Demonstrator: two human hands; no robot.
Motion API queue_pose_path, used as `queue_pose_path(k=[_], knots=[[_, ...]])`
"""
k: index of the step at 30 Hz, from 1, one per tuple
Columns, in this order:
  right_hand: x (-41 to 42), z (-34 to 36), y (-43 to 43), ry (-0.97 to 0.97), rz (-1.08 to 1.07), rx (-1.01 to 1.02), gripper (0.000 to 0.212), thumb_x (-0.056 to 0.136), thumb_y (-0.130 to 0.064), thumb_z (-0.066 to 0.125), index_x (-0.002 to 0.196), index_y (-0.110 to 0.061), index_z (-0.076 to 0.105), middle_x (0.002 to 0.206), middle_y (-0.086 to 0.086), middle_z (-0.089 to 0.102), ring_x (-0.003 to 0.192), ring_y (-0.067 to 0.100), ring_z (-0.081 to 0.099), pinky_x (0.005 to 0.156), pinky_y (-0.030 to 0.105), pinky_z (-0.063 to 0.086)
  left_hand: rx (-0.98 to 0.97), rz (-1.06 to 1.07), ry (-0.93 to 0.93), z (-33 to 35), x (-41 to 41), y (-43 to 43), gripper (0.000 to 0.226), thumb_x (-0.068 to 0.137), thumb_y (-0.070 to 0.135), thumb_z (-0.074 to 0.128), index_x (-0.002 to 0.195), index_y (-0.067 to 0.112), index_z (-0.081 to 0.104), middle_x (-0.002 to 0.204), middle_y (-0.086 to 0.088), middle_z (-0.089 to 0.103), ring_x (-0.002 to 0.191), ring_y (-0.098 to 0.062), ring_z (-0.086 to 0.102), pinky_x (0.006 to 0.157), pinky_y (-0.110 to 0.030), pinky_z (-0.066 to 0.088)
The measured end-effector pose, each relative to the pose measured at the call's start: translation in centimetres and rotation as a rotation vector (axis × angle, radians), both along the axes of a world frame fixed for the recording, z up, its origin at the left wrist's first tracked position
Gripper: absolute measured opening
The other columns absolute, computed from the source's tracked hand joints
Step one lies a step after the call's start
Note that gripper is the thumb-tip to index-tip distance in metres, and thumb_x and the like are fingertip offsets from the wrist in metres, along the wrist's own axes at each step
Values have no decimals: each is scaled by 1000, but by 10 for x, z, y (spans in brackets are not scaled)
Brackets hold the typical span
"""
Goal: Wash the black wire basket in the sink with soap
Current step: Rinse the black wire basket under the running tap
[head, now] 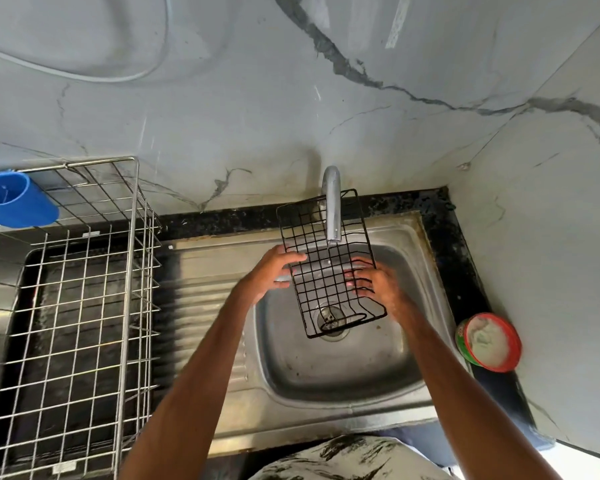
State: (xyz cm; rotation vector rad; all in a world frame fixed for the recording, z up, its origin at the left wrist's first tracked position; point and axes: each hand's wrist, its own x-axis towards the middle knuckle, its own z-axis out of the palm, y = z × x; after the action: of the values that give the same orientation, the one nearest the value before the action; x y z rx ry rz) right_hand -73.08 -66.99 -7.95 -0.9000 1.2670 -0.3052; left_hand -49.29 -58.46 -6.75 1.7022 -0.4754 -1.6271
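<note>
I noted left hand (269, 271) and right hand (378, 285) bare | forearms (194, 368) bare too | white cloth garment streaked with black (354, 459)

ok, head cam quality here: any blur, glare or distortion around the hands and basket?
Head view: right hand smeared by motion blur, left hand slightly soft; black wire basket wires readable; wide-angle lens bows the dish rack; soft glare on the steel sink; lighting even, no hard shadows.
</note>
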Motion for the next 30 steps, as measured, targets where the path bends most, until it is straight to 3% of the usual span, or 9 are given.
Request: queue_pose_path(k=[3,8,12,14,16,20,24,26,30], knots=[[9,4,-10,17,125,24,30,98,3,50,119,-14,64,92,5,74,77,18,70,76,31,54,-53,-6,100,2,6,9,71,75,38,77,140,23,53,135,-4,66,120,-33,67,93,-52,56],[21,11,-38,75,375,-42,37,98,5,48,124,-16,64,92,0,77,82,14,74,71,27,51,-92,11,88,2,12,26,63,79,38,72,136,16,58,132,-9,71,114,-29,73,85,-42,60],[25,19,-58,130,485,-128,39,95,8,49,110,-23,67,96,7,78,88,19,75,75,31,51,-105,30,145,0,13,38,61,80,37,70,136,12,59,129,-11,73,119,-29,70,99,-44,55],[29,22,-61,154,492,-180,33,97,4,52,113,-20,68,99,8,76,92,25,73,76,31,53,-118,101,157,-5,7,43,62,79,30,71,135,7,59,126,-16,73,117,-34,71,103,-46,53],[33,24,-61,258,506,-367,27,97,-9,63,122,-13,68,109,7,74,99,23,71,76,25,52,-119,180,141,-12,-1,48,64,77,24,71,135,0,57,124,-18,74,116,-37,71,103,-48,54],[34,24,-42,352,332,-834,48,83,-19,81,128,-17,66,127,-8,63,118,8,58,97,21,45,-110,316,151,-24,-9,59,48,74,18,70,119,5,59,122,-19,74,115,-40,71,108,-56,50],[32,28,3,228,-34,-1177,20,89,3,68,106,-7,72,105,3,72,90,7,69,77,17,58,-120,414,195,-29,-14,64,43,73,13,70,115,8,62,122,-22,73,117,-46,68,109,-53,50],[37,26,24,182,-36,-1083,25,87,11,63,100,-7,74,95,2,75,83,8,72,73,16,58,-137,437,214,-28,-17,63,39,73,12,71,111,9,63,122,-23,73,117,-46,68,110,-53,49],[61,15,24,3,-87,-331,31,92,11,55,106,-11,71,102,5,76,97,17,74,93,35,59,-165,439,218,-23,-23,57,38,71,10,71,108,11,63,117,-19,76,108,-38,71,108,-52,51]])
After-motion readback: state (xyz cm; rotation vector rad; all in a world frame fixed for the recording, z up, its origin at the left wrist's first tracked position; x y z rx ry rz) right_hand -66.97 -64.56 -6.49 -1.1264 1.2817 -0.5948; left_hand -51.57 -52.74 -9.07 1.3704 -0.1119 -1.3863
